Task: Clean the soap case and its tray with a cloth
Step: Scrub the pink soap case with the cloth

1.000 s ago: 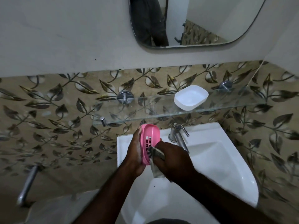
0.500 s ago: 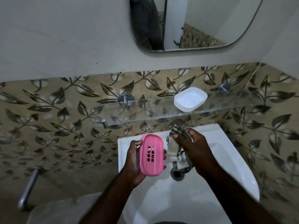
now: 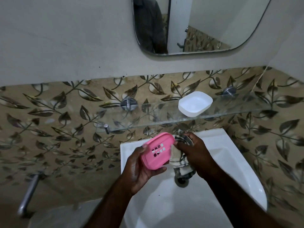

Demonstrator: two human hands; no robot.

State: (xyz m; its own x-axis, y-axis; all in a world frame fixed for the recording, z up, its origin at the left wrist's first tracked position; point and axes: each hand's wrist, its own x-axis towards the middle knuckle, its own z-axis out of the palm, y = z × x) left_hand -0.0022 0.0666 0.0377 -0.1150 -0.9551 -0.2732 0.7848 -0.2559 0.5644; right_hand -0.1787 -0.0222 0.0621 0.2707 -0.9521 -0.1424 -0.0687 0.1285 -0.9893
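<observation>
My left hand (image 3: 139, 170) grips a pink slotted soap tray (image 3: 157, 150) above the white sink, its holed face turned toward me and tilted. My right hand (image 3: 195, 155) is closed around a bunched grey-and-white checked cloth (image 3: 178, 162), which touches the tray's right edge. The white soap case (image 3: 195, 103) stands open side up on the glass shelf (image 3: 148, 122) above the sink, apart from both hands. The tap is hidden behind the cloth and my right hand.
The white sink (image 3: 230, 170) fills the lower right, with its drain (image 3: 181, 181) just below the cloth. A mirror (image 3: 197, 25) hangs above. Leaf-patterned tiles cover the walls. A metal pipe (image 3: 28, 193) juts out at the lower left.
The cloth hand left the tray, rose toward the tap, then came back down against the tray's right edge. The tray turned from edge-on to face toward me and tilted.
</observation>
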